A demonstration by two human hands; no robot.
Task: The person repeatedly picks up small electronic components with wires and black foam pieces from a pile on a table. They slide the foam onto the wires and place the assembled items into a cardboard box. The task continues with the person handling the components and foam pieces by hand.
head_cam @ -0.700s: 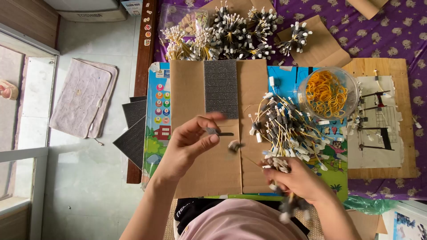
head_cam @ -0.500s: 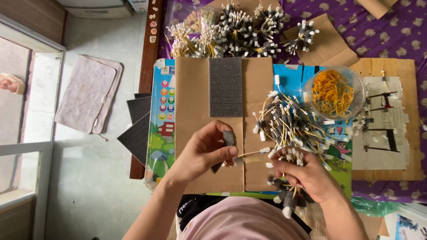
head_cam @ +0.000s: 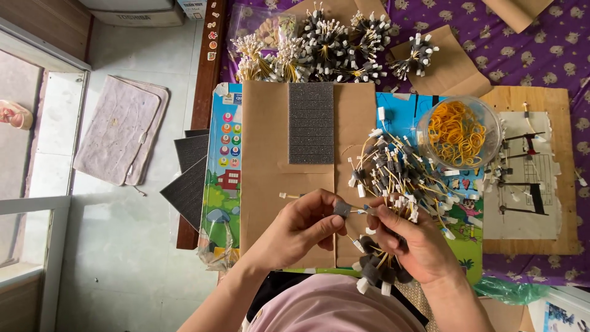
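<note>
My left hand (head_cam: 301,229) pinches a small grey foam block (head_cam: 342,209) between thumb and fingers. A thin yellow wire runs through or beside that block. My right hand (head_cam: 413,241) meets the block from the right with its fingertips on the wire's white end, and clasps a bundle of finished wires with foam blocks (head_cam: 376,270) that hangs below the palm. Both hands hover over a brown cardboard sheet (head_cam: 264,141). A loose pile of yellow wires with white plugs (head_cam: 399,172) lies just above my right hand.
A dark foam strip (head_cam: 311,123) lies on the cardboard. A clear bowl of yellow rubber bands (head_cam: 458,132) stands to the right, next to a wooden board (head_cam: 528,178). Bundled wire bunches (head_cam: 332,43) sit at the far edge. Dark foam sheets (head_cam: 187,178) stick out at left.
My hands have come together at the centre. The left hand picked up a foam block and brought it to the wire held by the right hand.
</note>
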